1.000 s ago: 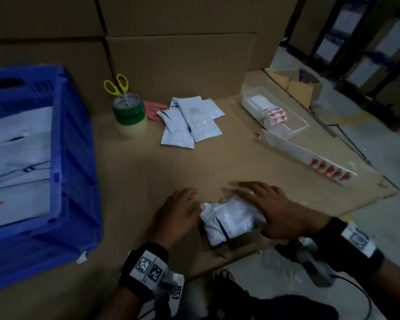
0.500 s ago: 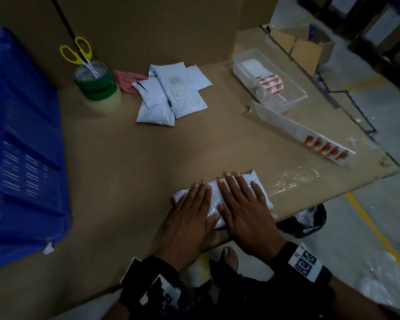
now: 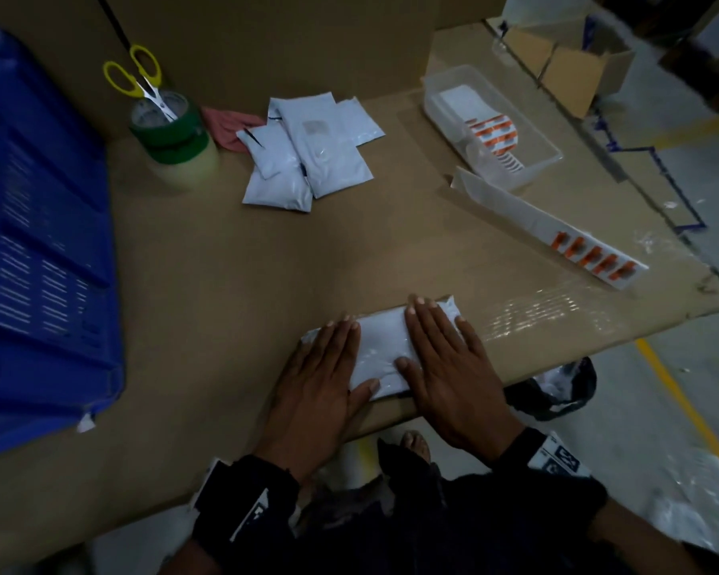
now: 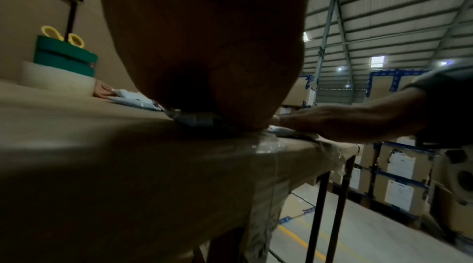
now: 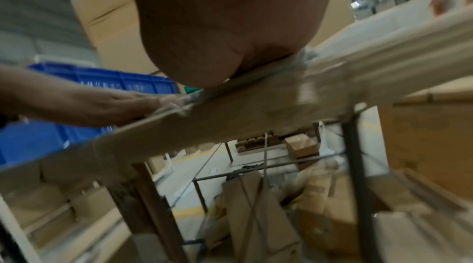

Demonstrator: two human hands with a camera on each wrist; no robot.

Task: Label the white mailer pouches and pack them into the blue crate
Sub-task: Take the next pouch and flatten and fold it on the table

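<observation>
Bare cardboard tabletop [image 3: 233,284] is lying open ahead of my hands; the blue plastic crate [image 3: 46,251] is walling my left.

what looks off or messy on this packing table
The label strip trails out of its clear tray toward the table's right edge. The mailer pouches lie in a loose, overlapping heap. Both hands press one pouch flat.

The person's left hand [image 3: 312,392] and right hand [image 3: 453,379] are bare, with short pale nails. Each wrist wears a wide black band [image 3: 245,491] carrying white tags [image 3: 561,460] printed with black square markers. Dark clothing [image 3: 391,533] covers the body below, and bare toes [image 3: 416,444] show at the table's edge.
</observation>
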